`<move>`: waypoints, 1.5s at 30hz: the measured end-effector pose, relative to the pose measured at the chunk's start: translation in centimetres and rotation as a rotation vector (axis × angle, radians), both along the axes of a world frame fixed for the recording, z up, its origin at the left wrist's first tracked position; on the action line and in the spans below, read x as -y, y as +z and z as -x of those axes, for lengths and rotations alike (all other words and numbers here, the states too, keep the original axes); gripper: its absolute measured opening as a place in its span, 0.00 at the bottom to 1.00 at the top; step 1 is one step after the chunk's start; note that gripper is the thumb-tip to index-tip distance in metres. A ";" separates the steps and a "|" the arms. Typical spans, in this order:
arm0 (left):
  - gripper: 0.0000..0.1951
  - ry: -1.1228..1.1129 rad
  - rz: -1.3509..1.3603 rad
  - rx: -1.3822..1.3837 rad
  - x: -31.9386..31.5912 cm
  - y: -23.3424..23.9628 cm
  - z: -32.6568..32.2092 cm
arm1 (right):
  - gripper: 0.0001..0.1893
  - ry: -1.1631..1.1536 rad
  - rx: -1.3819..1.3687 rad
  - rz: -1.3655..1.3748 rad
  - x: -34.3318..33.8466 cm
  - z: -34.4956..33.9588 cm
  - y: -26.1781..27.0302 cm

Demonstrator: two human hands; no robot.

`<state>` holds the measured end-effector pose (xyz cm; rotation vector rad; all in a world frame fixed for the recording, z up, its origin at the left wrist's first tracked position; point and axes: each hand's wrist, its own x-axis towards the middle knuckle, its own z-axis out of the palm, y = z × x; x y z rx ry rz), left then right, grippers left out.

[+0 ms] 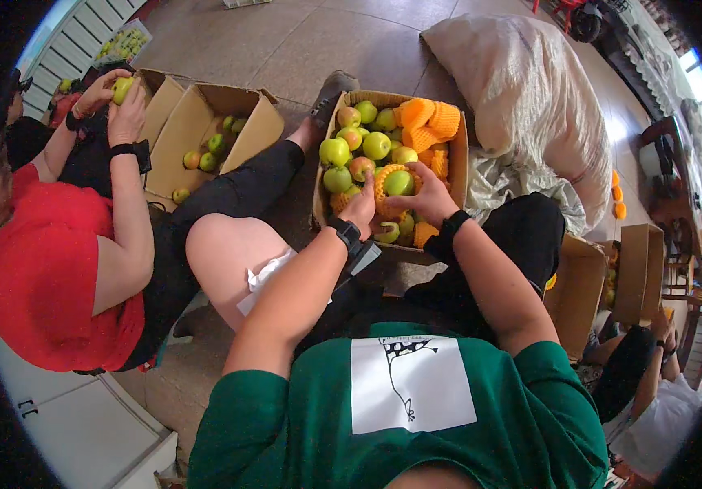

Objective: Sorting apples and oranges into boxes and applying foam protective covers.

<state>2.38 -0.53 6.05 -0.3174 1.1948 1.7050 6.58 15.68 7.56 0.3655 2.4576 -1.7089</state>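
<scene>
A green apple sits partly inside an orange foam net sleeve above an open cardboard box. My left hand holds the sleeve from the left, its thumb up along the side. From the right, my right hand curls its thumb and fingers around the apple. Below both hands, the box holds many loose green and reddish apples. Empty-looking orange foam sleeves are bunched in its upper right corner, with more down the right side.
On my left, a person in red holds a green apple beside a cardboard box with several apples. A large woven sack lies ahead to the right. More cardboard boxes and another person are at my right.
</scene>
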 end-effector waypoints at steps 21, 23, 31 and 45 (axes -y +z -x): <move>0.23 0.289 -0.444 0.169 0.2 -0.5 0.8 | 0.48 0.321 -0.316 0.222 1.5 -0.2 -0.1; 0.22 0.275 -0.429 0.194 0.6 -1.6 0.9 | 0.46 0.326 -0.331 0.143 2.1 -0.4 0.9; 0.23 0.294 -0.395 0.251 -0.1 -3.1 0.7 | 0.38 0.270 -0.438 -0.147 2.4 -0.6 0.4; 0.26 0.312 -0.462 0.123 0.0 -0.9 0.8 | 0.49 0.267 -0.511 -0.267 1.4 -0.6 0.3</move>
